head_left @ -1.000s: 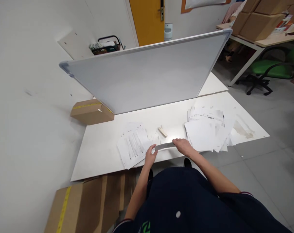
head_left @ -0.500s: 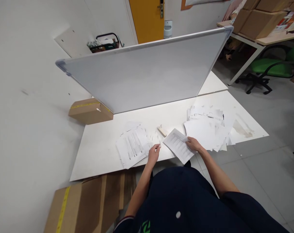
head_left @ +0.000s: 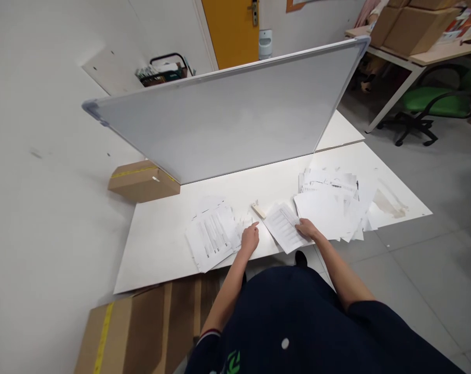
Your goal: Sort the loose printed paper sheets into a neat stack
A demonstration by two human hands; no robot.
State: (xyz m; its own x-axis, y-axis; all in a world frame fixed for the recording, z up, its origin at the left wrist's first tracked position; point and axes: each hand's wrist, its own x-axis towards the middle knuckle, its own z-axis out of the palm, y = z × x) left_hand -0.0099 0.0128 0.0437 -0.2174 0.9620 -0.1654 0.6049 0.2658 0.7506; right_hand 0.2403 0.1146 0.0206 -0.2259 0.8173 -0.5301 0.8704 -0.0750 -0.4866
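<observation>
A printed sheet of paper (head_left: 284, 226) with a table on it lies at the front of the white table (head_left: 157, 239), partly over its edge. My right hand (head_left: 307, 228) is closed on the sheet's right side. My left hand (head_left: 250, 238) is just left of the sheet, low over the table, with the index finger stretched out and the other fingers curled under; I see nothing in it. Small paper scraps (head_left: 244, 222) lie by its fingertips. Beyond them is a small beige block-like object (head_left: 258, 210), its kind unclear. Left of my left hand is a stack of printed papers (head_left: 212, 236).
A loose pile of papers (head_left: 324, 208) spreads over the table's right part. A whiteboard (head_left: 227, 114) leans across the back. One cardboard box (head_left: 142, 182) stands at the back left, a larger box (head_left: 114, 332) below the table. A green chair (head_left: 433, 101) is at the far right.
My left hand has moved slightly forward, turned palm down and straightened its index finger; the small white scrap at its fingertips no longer shows. The sheet in my right hand has lowered onto the table.
</observation>
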